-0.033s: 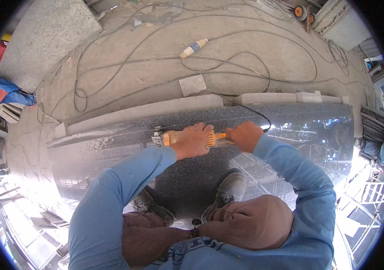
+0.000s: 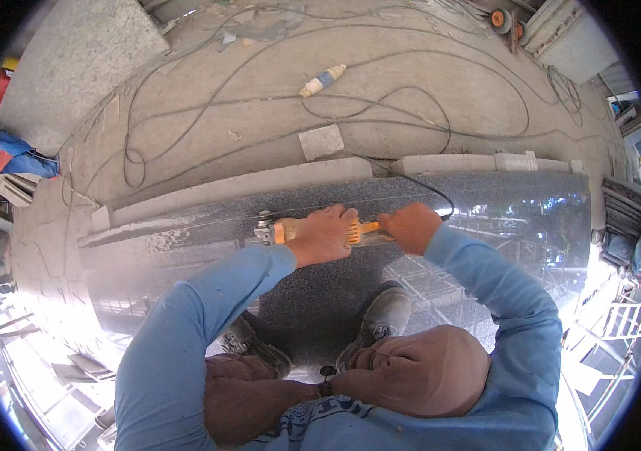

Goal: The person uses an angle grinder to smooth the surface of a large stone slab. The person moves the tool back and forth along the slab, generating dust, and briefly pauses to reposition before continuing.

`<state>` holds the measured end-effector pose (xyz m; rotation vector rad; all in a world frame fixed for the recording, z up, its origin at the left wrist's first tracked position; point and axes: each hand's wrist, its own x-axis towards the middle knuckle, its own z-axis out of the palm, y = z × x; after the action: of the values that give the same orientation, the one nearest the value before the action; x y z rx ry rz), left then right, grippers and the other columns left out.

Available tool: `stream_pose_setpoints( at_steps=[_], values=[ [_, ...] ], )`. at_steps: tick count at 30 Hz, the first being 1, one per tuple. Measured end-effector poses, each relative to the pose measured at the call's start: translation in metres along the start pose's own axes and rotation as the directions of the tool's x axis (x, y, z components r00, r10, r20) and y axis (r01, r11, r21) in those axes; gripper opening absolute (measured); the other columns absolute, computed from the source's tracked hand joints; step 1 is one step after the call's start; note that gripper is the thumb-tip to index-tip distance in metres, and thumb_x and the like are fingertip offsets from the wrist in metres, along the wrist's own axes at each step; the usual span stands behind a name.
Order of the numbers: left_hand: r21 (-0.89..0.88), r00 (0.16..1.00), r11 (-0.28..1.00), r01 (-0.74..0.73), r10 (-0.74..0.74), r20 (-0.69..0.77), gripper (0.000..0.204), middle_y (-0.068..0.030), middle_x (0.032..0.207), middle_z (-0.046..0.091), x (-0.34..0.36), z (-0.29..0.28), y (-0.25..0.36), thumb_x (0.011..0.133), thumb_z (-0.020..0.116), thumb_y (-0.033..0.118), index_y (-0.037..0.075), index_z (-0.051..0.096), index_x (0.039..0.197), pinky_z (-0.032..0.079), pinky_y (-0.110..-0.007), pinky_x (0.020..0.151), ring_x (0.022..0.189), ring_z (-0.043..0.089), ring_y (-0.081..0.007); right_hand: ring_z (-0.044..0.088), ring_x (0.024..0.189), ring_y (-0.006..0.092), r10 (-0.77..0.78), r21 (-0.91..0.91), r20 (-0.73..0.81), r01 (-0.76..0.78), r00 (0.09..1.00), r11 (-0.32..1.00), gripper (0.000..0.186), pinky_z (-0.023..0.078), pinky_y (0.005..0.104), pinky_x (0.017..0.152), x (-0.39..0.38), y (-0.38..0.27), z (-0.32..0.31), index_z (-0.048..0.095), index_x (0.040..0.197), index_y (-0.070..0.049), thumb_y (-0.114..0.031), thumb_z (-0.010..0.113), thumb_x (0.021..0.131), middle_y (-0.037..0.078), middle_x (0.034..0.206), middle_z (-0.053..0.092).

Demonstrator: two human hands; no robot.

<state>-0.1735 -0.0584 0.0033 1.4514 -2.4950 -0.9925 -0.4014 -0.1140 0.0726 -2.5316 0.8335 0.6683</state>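
An orange angle grinder (image 2: 288, 230) lies level over a polished dark stone slab (image 2: 320, 297), its metal head pointing left. My left hand (image 2: 323, 236) wraps round the grinder's body from above. Its rear end sits in the grip of my right hand (image 2: 411, 228), whose fingers are closed. A thin pale line (image 2: 211, 219) runs along the slab near its far edge, and the grinder's head is beside it. From the tool's back a black cord (image 2: 441, 194) curves away over the far edge. Whether the disc touches the stone cannot be made out.
Pale stone strips (image 2: 260, 183) lie along the slab's far edge, with a small square block (image 2: 321, 142) beyond. Looping cables (image 2: 208, 105) and a cable connector (image 2: 323, 80) lie on the dusty floor. My shoes (image 2: 385, 312) are at the slab's near side.
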Motion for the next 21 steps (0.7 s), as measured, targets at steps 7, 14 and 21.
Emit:
stream_pose_setpoints(
  at_steps=[7, 14, 21],
  values=[
    [-0.021, 1.0, 1.0, -0.014, 0.014, 0.01, 0.07, -0.0189, 0.115, 0.058, 0.024, -0.004, 0.025, 0.071, 0.078, 0.027, 0.004, 0.05, 0.131, 0.053, -0.048, 0.09, 0.107, 0.062, -0.0379, 0.073, 0.076, 0.034, 0.032, -0.053, -0.017, -0.033, 0.999, 0.998, 0.021, 0.058, 0.0476, 0.067, -0.024, 0.021, -0.005, 0.062, 0.107, -0.008, -0.014, 0.065, 0.087, 0.015, 0.08, 0.072],
    [-0.044, 1.0, 0.999, -0.009, 0.01, 0.013, 0.07, -0.018, 0.114, 0.058, 0.034, -0.011, 0.039, 0.07, 0.079, 0.028, 0.004, 0.051, 0.129, 0.053, -0.049, 0.09, 0.107, 0.062, -0.0371, 0.073, 0.074, 0.0334, 0.08, -0.064, -0.012, -0.08, 0.997, 0.995, 0.021, 0.057, 0.0471, 0.065, -0.037, 0.029, -0.01, 0.063, 0.106, -0.009, -0.014, 0.066, 0.086, 0.014, 0.078, 0.072],
    [-0.016, 1.0, 1.0, -0.019, 0.019, 0.001, 0.07, -0.018, 0.112, 0.057, 0.031, -0.004, 0.03, 0.069, 0.079, 0.027, 0.004, 0.051, 0.129, 0.053, -0.047, 0.088, 0.107, 0.061, -0.0363, 0.073, 0.074, 0.0323, 0.042, -0.054, -0.046, -0.045, 0.998, 0.998, 0.02, 0.057, 0.0455, 0.064, -0.029, 0.031, 0.002, 0.063, 0.105, -0.01, -0.014, 0.065, 0.086, 0.013, 0.076, 0.071]
  ],
)
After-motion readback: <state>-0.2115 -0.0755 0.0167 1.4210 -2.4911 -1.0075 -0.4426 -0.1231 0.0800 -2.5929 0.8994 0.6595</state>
